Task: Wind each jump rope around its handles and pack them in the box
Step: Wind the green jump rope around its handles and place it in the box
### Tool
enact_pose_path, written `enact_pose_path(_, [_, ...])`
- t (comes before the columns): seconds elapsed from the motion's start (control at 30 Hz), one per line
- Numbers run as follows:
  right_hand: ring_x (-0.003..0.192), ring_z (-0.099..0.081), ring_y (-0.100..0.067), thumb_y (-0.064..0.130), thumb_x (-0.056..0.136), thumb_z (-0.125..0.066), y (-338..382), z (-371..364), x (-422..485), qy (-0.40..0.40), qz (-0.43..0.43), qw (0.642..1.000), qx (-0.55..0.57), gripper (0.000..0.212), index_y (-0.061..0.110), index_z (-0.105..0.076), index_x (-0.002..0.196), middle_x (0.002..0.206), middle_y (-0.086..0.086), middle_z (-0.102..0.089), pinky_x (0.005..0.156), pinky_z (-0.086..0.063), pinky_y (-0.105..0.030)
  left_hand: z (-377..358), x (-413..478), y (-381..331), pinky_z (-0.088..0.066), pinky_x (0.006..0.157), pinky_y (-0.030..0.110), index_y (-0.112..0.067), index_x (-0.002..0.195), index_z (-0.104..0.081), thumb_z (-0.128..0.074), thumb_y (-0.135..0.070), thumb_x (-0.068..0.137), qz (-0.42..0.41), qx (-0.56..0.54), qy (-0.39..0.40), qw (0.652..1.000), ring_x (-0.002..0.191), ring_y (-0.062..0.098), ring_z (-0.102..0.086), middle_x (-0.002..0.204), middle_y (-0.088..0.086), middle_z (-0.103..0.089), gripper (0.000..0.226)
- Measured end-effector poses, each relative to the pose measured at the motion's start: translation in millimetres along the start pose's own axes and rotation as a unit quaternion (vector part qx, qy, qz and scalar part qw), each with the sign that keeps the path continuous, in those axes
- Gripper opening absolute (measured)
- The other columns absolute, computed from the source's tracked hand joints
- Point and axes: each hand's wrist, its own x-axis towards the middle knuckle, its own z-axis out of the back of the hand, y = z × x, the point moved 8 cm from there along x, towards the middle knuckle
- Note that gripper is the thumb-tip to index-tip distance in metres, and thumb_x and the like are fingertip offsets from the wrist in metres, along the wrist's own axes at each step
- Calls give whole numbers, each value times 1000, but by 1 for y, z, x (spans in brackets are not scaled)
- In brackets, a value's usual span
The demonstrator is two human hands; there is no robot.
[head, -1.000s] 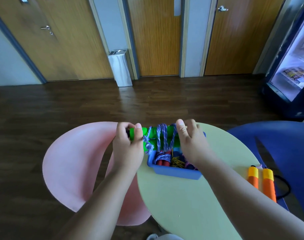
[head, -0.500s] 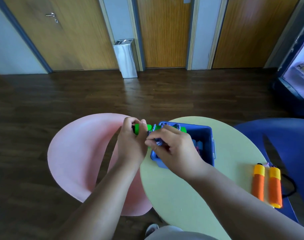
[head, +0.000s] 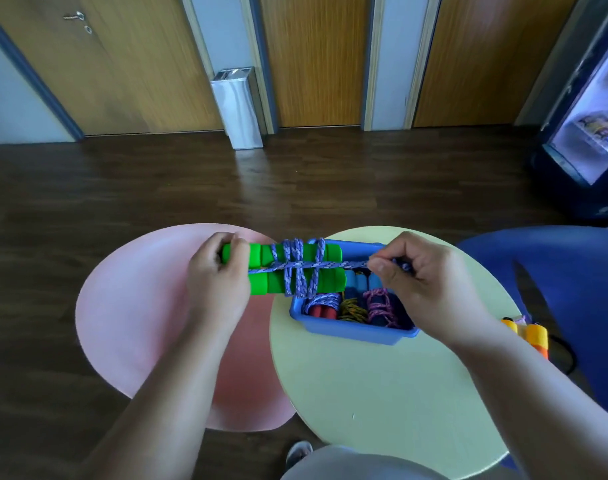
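R hand [head: 430, 289] rightward — rope [head: 344, 264] betw. fingers [head: 382, 270]

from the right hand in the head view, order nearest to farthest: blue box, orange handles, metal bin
1. blue box, just below the right hand
2. orange handles, down to its right
3. metal bin, far back, left of centre
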Motion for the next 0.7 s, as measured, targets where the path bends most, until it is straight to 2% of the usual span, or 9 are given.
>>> enact_pose_path(0.13, [56, -50, -5, 13, 97, -69, -13, 9, 0, 4, -16, 999, 49, 17, 23, -68, 83, 64, 7, -63, 57, -41, -18, -8, -7, -5, -39, 52, 35, -24, 73, -63, -55, -28, 95, 31, -57, 18, 998, 60, 21, -47, 61, -6, -51, 24])
enact_pose_path(0.23, [58, -53, -8, 8, 99, -65, -17, 7, 0, 30, -17, 994, 104, 16, 17, -67, 87, 70, 1, -67, 59, -45, -18, -12, -11, -8, -35, 40, 25, -28, 66, -69, -54, -25, 101, 83, -139, 16, 987, 48, 22, -48, 55, -7, -55, 38])
enact_pose_path(0.37, [61, -57, -10, 4, 100, -63, -15, 4, 4, 34, -16, 992, 117, 14, 13, -67, 91, 75, -1, -72, 61, -47, -22, -19, -16, -20, -24, 38, 17, -28, 59, -71, -49, -19, 106, 99, -224, 53, 968, 39, 18, -43, 55, -3, -60, 53])
enact_pose_path(0.47, [61, -57, -9, 1, 98, -64, -14, 1, 9, 43, -27, 992, 118, 13, 9, -67, 88, 71, 5, -72, 60, -50, -23, -26, -15, -21, -22, 37, 16, -24, 64, -69, -46, -19, 107, 100, -250, 90, 959, 39, 18, -42, 57, 0, -61, 49])
enact_pose_path(0.57, [61, -58, -10, -1, 95, -68, -17, -9, 10, 64, -42, 991, 113, 17, 12, -66, 84, 68, 7, -69, 59, -51, -31, -36, -15, -18, -23, 34, 14, -13, 77, -63, -46, -18, 107, 104, -268, 119, 950, 37, 17, -41, 57, 3, -60, 35])
enact_pose_path(0.63, [60, -58, -6, -10, 91, -68, -21, -20, 6, 87, -62, 987, 117, 28, 15, -64, 80, 67, 9, -67, 58, -48, -23, -47, -17, -16, -25, 35, 14, -4, 86, -62, -50, -24, 104, 106, -275, 155, 943, 39, 21, -41, 68, 24, -60, 30])
enact_pose_path(0.7, [60, -56, -4, -19, 84, -62, -21, -32, 2, 113, -80, 985, 104, 38, 18, -63, 76, 66, 13, -64, 57, -48, -22, -57, -22, -20, -27, 40, 17, -3, 92, -63, -56, -35, 94, 101, -281, 201, 933, 48, 24, -43, 92, 44, -55, 33])
